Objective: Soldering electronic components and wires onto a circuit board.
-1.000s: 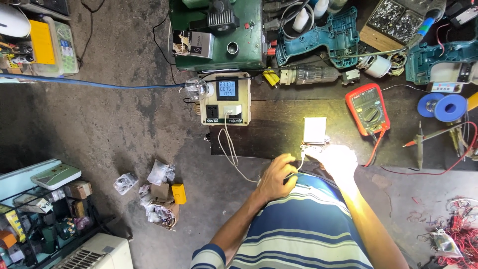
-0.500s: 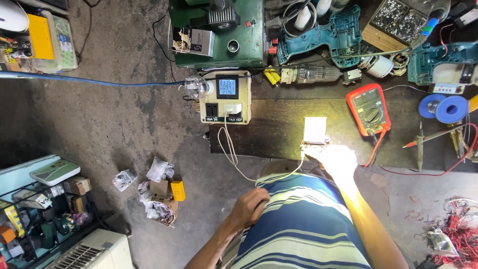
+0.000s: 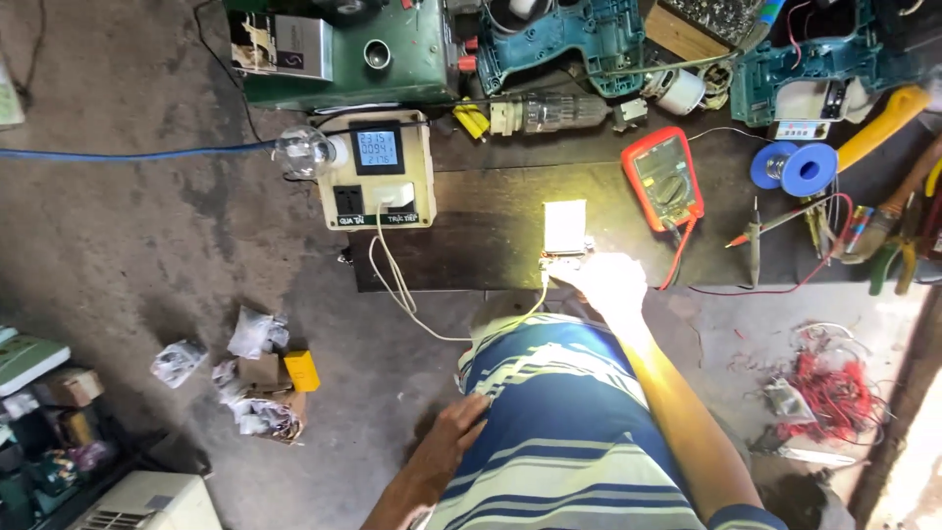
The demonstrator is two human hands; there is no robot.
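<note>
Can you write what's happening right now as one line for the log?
right hand: on glowing lamp panel | left hand: resting on striped shirt | white cord: plugged into meter box

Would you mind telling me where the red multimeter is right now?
In the head view, the red multimeter lies on the dark board, right of the lit white panel and just above the right hand.

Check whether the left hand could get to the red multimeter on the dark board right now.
Probably not directly. The left hand rests low beside the striped shirt, and the right hand on the lit panel lies between it and the red multimeter.
</note>
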